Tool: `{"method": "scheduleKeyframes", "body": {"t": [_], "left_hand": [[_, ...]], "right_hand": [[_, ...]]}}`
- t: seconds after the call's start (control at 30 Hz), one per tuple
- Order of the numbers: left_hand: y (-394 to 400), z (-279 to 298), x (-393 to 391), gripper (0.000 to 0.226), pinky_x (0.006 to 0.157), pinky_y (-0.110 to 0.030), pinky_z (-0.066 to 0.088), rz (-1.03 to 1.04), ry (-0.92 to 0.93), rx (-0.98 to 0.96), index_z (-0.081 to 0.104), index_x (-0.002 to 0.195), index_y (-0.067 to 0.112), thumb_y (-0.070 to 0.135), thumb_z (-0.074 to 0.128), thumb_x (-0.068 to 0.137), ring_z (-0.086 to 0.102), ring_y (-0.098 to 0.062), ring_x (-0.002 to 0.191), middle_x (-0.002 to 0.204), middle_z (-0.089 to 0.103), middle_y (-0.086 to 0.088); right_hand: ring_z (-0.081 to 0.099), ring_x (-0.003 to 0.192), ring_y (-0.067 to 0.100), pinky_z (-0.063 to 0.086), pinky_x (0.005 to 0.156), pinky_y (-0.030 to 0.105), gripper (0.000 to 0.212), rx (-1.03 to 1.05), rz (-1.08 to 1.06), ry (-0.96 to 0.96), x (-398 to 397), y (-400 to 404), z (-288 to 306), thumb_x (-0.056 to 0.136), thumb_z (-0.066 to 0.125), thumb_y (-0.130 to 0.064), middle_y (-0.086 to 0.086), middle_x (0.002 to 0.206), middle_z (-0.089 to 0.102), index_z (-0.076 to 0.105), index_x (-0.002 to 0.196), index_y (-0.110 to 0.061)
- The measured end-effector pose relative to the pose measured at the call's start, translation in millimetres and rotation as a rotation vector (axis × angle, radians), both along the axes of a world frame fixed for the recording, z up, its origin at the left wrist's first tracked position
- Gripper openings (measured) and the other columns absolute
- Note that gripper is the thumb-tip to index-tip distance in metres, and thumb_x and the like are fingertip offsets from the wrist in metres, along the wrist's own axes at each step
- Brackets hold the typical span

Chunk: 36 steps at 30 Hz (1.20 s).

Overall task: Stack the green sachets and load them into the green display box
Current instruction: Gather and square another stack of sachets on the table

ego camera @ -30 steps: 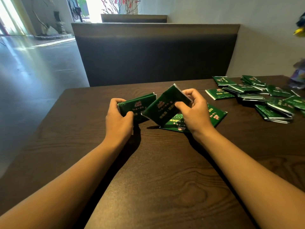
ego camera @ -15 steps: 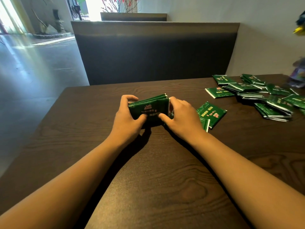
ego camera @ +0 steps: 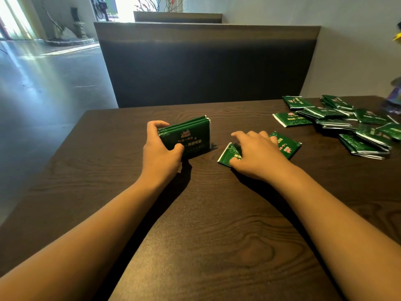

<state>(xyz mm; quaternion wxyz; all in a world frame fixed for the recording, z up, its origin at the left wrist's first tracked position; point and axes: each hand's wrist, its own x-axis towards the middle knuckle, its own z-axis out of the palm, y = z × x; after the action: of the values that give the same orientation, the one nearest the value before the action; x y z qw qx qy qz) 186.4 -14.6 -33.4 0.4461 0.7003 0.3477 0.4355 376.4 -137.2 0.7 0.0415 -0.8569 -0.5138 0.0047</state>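
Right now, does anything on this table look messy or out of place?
Yes. The loose sachets at the far right lie scattered and overlapping at odd angles. The left hand holds a neat stack. No display box is in view.
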Motion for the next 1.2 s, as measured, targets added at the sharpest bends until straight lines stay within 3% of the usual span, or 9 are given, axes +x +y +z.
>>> {"method": "scheduleKeyframes", "body": {"t": [0.13, 0.27, 0.4, 0.53, 0.63, 0.73, 0.83, 1.07, 1.2], "left_hand": [[-0.1, 0.9, -0.3, 0.049, 0.069, -0.025, 0.062, -0.006, -0.002, -0.007, 0.040, 0.124, 0.023, -0.003, 0.065, 0.092, 0.064, -0.009, 0.100, 0.123, 0.057, -0.002], [0.2, 0.8, -0.5, 0.049, 0.073, -0.026, 0.063, -0.004, 0.009, -0.012, 0.040, 0.124, 0.024, -0.003, 0.065, 0.091, 0.062, -0.011, 0.107, 0.124, 0.056, -0.002], [-0.8, 1.6, -0.5, 0.048, 0.071, -0.027, 0.063, -0.008, 0.011, -0.004, 0.040, 0.124, 0.023, -0.004, 0.065, 0.092, 0.063, -0.010, 0.104, 0.124, 0.056, -0.002], [-2.6, 2.7, -0.1, 0.043, 0.069, -0.032, 0.064, 0.015, 0.010, -0.010, 0.042, 0.123, 0.021, -0.001, 0.063, 0.093, 0.066, -0.002, 0.085, 0.114, 0.059, 0.002], [-3.3, 3.5, -0.3, 0.039, 0.064, -0.023, 0.060, 0.015, -0.010, -0.020, 0.042, 0.124, 0.021, 0.004, 0.061, 0.095, 0.066, -0.010, 0.096, 0.115, 0.059, 0.001], [-5.1, 5.0, 0.6, 0.033, 0.069, -0.024, 0.061, -0.003, -0.036, -0.056, 0.042, 0.124, 0.023, 0.010, 0.060, 0.099, 0.065, -0.016, 0.105, 0.115, 0.058, 0.002], [-6.6, 6.9, 1.4, 0.025, 0.083, -0.041, 0.062, 0.010, -0.038, -0.065, 0.043, 0.122, 0.024, 0.019, 0.057, 0.102, 0.066, -0.016, 0.101, 0.109, 0.060, 0.004], [-7.0, 6.8, 2.8, 0.025, 0.079, -0.045, 0.063, -0.056, -0.107, -0.146, 0.043, 0.121, 0.026, 0.036, 0.058, 0.103, 0.073, -0.015, 0.096, 0.112, 0.065, -0.003], [-7.2, 4.5, 1.8, 0.052, 0.087, -0.045, 0.063, -0.063, -0.030, -0.045, 0.041, 0.124, 0.028, 0.029, 0.080, 0.089, 0.069, -0.016, 0.107, 0.116, 0.063, 0.003]], "right_hand": [[0.045, 0.129, 0.034, 0.037, 0.105, 0.047, 0.076, 0.079, 0.017, 0.126, -0.8, 1.6, -2.6, 0.090, 0.065, -0.036, 0.009, 0.139, 0.046, 0.028, 0.156, -0.025], [0.053, 0.115, 0.027, 0.041, 0.084, 0.031, 0.076, 0.200, 0.063, 0.198, -3.8, -0.3, -6.1, 0.090, 0.065, -0.019, 0.007, 0.127, 0.050, 0.028, 0.157, -0.022], [0.056, 0.078, 0.013, 0.047, 0.069, 0.034, 0.065, 0.351, 0.102, 0.279, -5.5, 0.0, -4.5, 0.088, 0.056, -0.007, -0.001, 0.095, 0.059, 0.043, 0.149, -0.024], [0.059, 0.080, 0.008, 0.048, 0.066, 0.027, 0.034, 0.638, 0.141, 0.363, -7.8, -0.9, -1.5, 0.088, 0.054, -0.001, -0.003, 0.097, 0.064, 0.064, 0.113, -0.022], [0.064, 0.084, 0.012, 0.057, 0.069, 0.036, 0.012, 0.847, 0.073, 0.625, -11.0, -1.4, 1.2, 0.092, 0.057, -0.007, -0.003, 0.090, 0.064, 0.061, 0.095, -0.018], [0.067, 0.085, 0.013, 0.061, 0.071, 0.039, 0.014, 0.982, 0.047, 0.779, -10.9, -2.5, 2.2, 0.092, 0.062, -0.007, -0.004, 0.087, 0.064, 0.059, 0.087, -0.019], [0.067, 0.089, 0.010, 0.061, 0.073, 0.033, 0.025, 1.065, 0.062, 0.832, -10.5, -0.6, 0.7, 0.087, 0.068, 0.000, -0.003, 0.092, 0.064, 0.057, 0.091, -0.022], [0.065, 0.104, 0.009, 0.062, 0.079, 0.030, 0.042, 0.992, 0.092, 0.908, -12.8, 4.6, -7.3, 0.089, 0.067, 0.003, -0.002, 0.115, 0.060, 0.058, 0.117, -0.027], [0.061, 0.087, -0.005, 0.053, 0.067, 0.011, 0.039, 0.720, 0.120, 0.536, -9.9, 6.5, -17.5, 0.087, 0.075, -0.010, -0.015, 0.095, 0.061, 0.055, 0.113, -0.030]]}}
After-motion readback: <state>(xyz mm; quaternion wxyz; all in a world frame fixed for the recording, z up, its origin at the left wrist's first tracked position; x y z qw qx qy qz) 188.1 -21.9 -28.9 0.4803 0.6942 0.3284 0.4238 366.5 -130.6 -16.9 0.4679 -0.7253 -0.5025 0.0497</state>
